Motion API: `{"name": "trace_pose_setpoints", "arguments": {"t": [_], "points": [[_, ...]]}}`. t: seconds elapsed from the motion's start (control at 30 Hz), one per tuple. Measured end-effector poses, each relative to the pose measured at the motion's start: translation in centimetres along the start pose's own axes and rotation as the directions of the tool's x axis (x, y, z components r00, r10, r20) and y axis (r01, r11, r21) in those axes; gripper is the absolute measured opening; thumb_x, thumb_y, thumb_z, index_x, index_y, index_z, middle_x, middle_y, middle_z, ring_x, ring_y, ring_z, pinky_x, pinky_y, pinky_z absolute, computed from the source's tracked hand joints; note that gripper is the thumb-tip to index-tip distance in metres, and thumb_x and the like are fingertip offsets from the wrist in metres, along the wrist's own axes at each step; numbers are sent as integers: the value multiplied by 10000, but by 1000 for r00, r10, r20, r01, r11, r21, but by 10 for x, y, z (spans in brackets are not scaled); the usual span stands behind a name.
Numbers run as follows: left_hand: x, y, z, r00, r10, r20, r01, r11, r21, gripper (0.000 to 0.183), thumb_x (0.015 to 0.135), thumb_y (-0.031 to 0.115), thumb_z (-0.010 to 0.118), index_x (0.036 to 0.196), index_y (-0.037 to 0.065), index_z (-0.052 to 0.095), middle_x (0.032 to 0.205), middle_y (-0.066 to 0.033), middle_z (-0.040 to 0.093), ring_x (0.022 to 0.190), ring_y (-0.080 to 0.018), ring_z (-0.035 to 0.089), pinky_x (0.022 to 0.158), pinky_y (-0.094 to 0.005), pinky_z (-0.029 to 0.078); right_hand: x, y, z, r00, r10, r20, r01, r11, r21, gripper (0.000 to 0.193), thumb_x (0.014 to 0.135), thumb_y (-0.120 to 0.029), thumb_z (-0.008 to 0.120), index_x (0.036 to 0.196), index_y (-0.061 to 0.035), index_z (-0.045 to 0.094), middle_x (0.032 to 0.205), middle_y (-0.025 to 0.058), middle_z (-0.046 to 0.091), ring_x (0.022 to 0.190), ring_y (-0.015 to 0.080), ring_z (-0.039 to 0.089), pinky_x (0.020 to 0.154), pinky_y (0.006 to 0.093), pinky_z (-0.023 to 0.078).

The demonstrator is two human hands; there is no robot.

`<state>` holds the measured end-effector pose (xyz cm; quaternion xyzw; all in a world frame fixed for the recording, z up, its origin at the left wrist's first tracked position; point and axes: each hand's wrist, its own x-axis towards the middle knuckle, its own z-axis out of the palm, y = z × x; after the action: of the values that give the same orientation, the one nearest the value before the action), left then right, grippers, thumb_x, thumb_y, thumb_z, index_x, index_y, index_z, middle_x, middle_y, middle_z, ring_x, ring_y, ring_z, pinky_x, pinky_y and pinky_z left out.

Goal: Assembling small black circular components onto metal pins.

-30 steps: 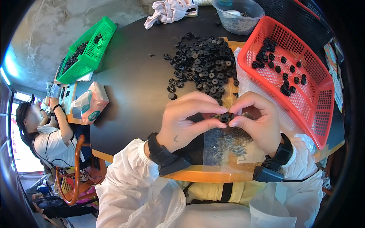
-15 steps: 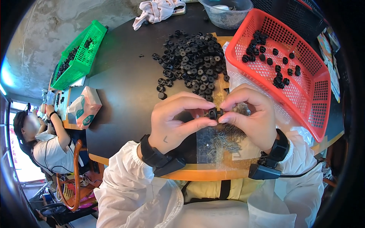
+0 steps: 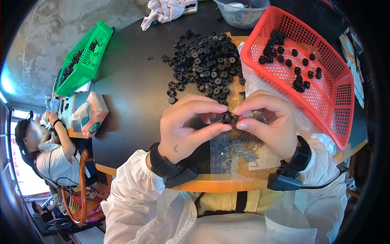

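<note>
Between finger and thumb, my left hand (image 3: 189, 124) pinches a small round black plastic part (image 3: 226, 118). Facing it, my right hand (image 3: 268, 122) grips a second small dark piece up against that part; its shape is mostly hidden by the fingertips. Both hands hover over the near edge of the table. Beneath them lies a heap of thin metal pins (image 3: 241, 149) on a clear plastic sheet. Just beyond my hands spreads a big pile of black round caps and rings (image 3: 207, 61).
A red mesh basket (image 3: 345, 97) at the right holds several black parts. Behind the pile stands a clear plastic tub (image 3: 243, 18), beside a pink cloth (image 3: 164, 12). To the left are a tissue pack (image 3: 95, 114), a green basket (image 3: 91, 67) and a seated person (image 3: 55, 156).
The black part between my fingertips has turned a little and shifted slightly left. Both hands stay almost in place.
</note>
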<state>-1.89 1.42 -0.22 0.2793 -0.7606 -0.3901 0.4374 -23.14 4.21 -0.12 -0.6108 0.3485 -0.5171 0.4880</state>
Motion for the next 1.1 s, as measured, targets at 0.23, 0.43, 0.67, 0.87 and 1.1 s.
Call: {"name": "trace_pose_setpoints", "arguments": {"t": [0.23,0.43,0.67,0.87,1.1], "points": [[3,0,-2,996,84,43,-90,985,147,328,701,111,830,994,24,712,925,-67,600,757,-132,558,633,-243,449,4,-5,0,993,113,37,-116,990,80,320,767,-36,760,1078,-39,684,1009,48,603,883,106,575,757,252,473],[3,0,-1,986,157,51,-164,959,230,355,666,172,822,1008,120,739,863,6,537,762,-151,503,641,-265,412,4,4,-7,970,64,233,-84,993,80,347,762,-36,759,1097,-12,674,1015,65,603,874,130,572,758,259,467],[6,3,0,955,286,83,-298,913,280,323,667,248,814,973,175,737,880,3,549,770,-176,521,653,-285,436,5,-2,-5,937,127,326,-168,981,102,273,746,-8,750,1016,-3,711,953,71,628,865,145,588,760,265,468],[5,10,4,908,405,107,-416,836,357,283,657,243,816,922,170,748,856,27,559,758,-164,549,702,-295,426,3,-5,-7,951,47,304,-30,998,-60,251,716,-58,775,964,-39,737,860,60,655,800,156,617,701,279,483],[5,9,8,875,480,71,-479,832,282,301,651,87,813,942,133,750,829,8,556,743,-157,554,630,-267,453,-2,-12,1,969,-74,235,113,982,-155,142,745,9,703,874,-35,743,753,76,664,627,174,651,573,254,507]]}}
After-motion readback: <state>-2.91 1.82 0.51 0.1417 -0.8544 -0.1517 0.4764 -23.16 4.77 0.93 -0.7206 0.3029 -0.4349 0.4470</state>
